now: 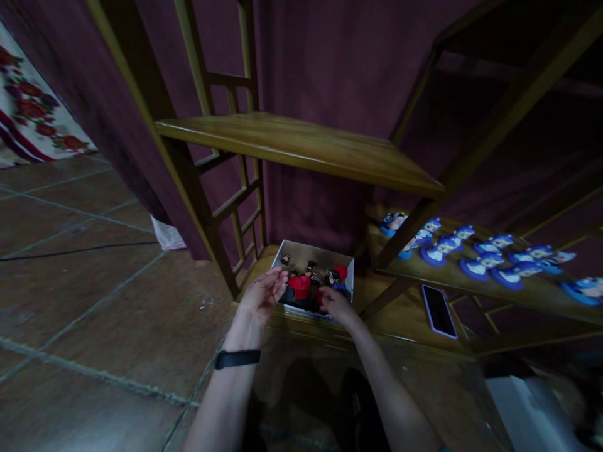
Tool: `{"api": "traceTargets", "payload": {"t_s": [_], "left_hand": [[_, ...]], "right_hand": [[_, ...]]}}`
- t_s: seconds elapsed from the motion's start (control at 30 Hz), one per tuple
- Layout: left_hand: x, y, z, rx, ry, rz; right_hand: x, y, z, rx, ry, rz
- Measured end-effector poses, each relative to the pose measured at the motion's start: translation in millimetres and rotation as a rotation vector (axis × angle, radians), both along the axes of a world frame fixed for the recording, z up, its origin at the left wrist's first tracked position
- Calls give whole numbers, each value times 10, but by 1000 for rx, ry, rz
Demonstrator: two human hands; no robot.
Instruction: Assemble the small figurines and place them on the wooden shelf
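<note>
I see the box (316, 252) on the low shelf (391, 319), just beyond my hands, its red figures (300, 287) between them. My left hand (267, 291) is partly open at the box's left front, fingers loosely curled, seemingly empty. My right hand (336, 303) reaches over the front edge, fingers bent at a red piece (318, 295); from here I cannot tell whether they grip it.

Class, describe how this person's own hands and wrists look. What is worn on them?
The left hand and right hand are both ungloved, and no sleeve covers either wrist. A flat, dark band circles the left wrist; the right wrist shows none.
</note>
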State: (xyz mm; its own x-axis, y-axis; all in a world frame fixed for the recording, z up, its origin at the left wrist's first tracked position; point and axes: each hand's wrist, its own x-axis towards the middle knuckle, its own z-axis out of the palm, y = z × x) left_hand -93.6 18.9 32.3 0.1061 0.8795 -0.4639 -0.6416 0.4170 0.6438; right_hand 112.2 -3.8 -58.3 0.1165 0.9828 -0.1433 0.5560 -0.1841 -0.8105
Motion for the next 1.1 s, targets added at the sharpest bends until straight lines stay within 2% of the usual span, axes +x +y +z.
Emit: {"api": "traceTargets", "payload": {"t_s": [0.07,0.17,0.3,0.4,0.5,0.63,0.77,0.97,1.1], "left_hand": [[10,-8,1,-10,-14,-4],[7,-21,9,-22,-32,-3],[-24,-25,22,-34,-43,7],[-51,-21,25,-38,-45,16],[-69,-17,18,-31,-59,16],[-87,-14,15,-32,-81,8],[-120,-7,39,-64,-79,25],[-160,26,83,-89,-100,69],[-162,38,96,-106,-109,67]], "right_hand": [[30,45,-7,36,254,-31],[139,94,9,96,311,-183],[276,83,70,102,109,-231],[308,30,172,171,-128,-174],[301,-14,277,227,-459,-79],[269,-31,312,157,-723,6],[169,-24,293,85,-764,25],[3,-17,287,171,-788,92],[70,10,174,67,-824,45]]}}
